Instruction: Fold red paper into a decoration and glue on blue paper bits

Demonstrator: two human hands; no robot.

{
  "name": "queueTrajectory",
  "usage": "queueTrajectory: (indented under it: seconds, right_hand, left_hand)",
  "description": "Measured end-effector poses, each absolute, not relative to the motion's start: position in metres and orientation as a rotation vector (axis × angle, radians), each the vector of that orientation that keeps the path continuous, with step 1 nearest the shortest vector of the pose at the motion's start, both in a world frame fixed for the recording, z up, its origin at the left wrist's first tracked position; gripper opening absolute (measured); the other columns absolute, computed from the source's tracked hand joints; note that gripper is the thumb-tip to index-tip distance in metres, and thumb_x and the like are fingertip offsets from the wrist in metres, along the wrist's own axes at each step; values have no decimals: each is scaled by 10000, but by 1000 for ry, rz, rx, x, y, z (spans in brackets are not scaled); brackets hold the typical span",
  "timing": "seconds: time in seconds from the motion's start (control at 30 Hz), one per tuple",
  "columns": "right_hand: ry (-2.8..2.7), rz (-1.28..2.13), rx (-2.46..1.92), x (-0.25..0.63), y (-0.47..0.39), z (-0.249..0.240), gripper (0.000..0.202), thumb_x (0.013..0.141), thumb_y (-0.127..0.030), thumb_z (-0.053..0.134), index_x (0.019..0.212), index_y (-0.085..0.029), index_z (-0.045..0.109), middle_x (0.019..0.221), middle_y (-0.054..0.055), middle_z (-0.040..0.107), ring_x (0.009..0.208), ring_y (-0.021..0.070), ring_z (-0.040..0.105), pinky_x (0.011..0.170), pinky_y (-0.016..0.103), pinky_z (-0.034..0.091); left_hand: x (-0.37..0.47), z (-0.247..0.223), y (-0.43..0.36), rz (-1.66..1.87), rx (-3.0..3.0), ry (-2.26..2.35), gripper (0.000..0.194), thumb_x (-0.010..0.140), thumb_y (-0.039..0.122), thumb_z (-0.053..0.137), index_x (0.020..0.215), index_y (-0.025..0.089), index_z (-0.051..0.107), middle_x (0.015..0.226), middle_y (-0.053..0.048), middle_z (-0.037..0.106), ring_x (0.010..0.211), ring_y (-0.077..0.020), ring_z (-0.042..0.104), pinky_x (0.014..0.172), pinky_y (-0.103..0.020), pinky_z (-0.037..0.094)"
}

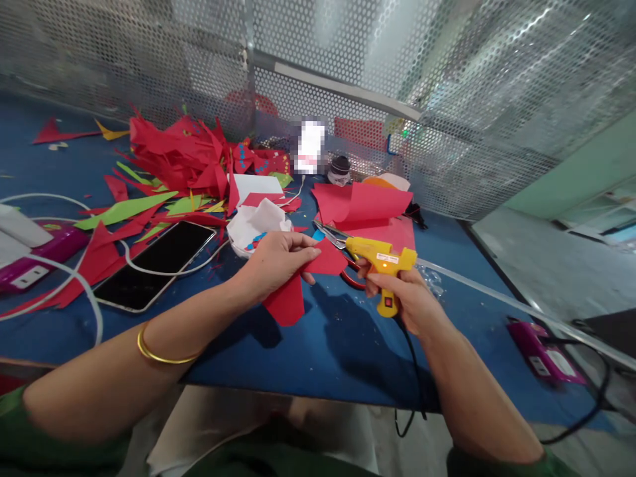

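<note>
Between the thumb and fingers of my left hand (281,262) is a folded piece of red paper (287,301), its two flaps spreading right and down. My right hand (407,288) grips a yellow glue gun (380,255) by its handle, with a small orange light lit on its side. The gun's nozzle points left, close above the right flap of the red paper; I cannot tell whether they touch. Red-handled scissors (352,281) lie partly hidden behind the gun. A bowl lined with white paper (258,225), with small blue bits in it, sits just behind my left hand.
Red and green paper scraps (173,156) pile up at the back left. A black-screened phone (156,265) lies under a white cable. Red sheets (365,205) rest behind the scissors. Purple power strips (544,351) lie at both sides, and a perforated metal screen (348,53) borders the back.
</note>
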State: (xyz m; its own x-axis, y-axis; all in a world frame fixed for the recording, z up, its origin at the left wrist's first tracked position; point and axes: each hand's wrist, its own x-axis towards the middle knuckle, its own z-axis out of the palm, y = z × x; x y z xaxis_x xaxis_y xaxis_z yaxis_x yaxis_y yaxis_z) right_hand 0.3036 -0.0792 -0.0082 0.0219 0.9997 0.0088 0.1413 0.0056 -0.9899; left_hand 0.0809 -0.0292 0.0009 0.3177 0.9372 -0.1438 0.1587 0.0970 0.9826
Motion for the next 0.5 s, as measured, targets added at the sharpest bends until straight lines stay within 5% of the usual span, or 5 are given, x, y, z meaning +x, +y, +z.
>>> queueTrajectory:
  seconds: [0.2,0.5]
  right_hand:
    - [-1209,1207,-1378,306,-84,-3,247,632,-320,741,821,-180,667,677,3,653,627,141,597,592,278,490]
    - [-1227,755,-1619,330,-96,-20,408,699,-444,738,981,-154,687,835,60,740,728,203,679,656,332,523]
  left_hand:
    - [81,5,-31,769,1369,1156,203,829,345,662,922,168,696,531,4,646,395,-101,543,379,-205,319]
    - [84,7,-34,739,1367,1158,190,839,346,642,908,175,690,532,4,639,366,-83,495,386,-217,336]
